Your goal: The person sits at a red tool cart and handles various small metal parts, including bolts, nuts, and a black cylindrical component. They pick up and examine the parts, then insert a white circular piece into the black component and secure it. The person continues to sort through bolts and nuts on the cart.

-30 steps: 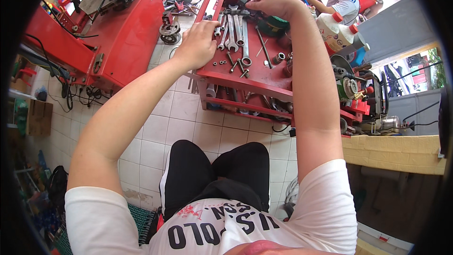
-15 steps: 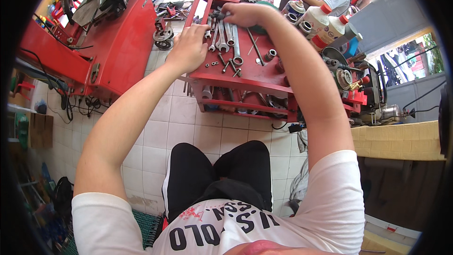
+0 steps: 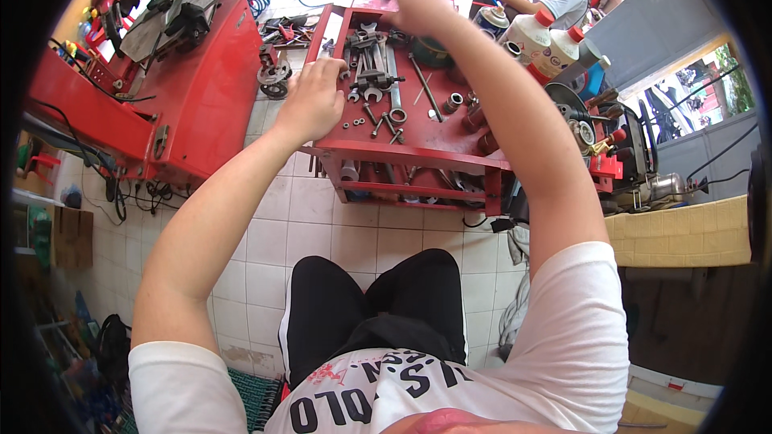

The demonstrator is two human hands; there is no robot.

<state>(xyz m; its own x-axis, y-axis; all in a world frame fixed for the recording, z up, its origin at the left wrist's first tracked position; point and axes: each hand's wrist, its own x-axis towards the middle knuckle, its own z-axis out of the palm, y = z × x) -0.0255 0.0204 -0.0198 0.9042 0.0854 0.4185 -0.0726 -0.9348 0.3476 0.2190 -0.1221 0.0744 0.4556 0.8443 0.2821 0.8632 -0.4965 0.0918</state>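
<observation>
My left hand rests at the left edge of the red tool cart, its fingers stretched toward the wrenches and apart. Beside those fingertips, a dark metal tool with a crossbar lies across several wrenches. My right hand is raised over the cart's far edge, slightly blurred; its fingers look apart, and I see nothing in them. Several bolts and small nuts lie nearer me on the cart top. A long thin rod lies to the right of the wrenches.
White bottles with red caps and a spray can crowd the cart's right side, beside my right forearm. Metal sockets stand nearby. A large red machine is at left. Another person works at the far right.
My right hand has lifted off the wrenches and moved up and right. The dark metal tool now lies across the wrenches, nearer me. My left hand has shifted slightly toward me.
</observation>
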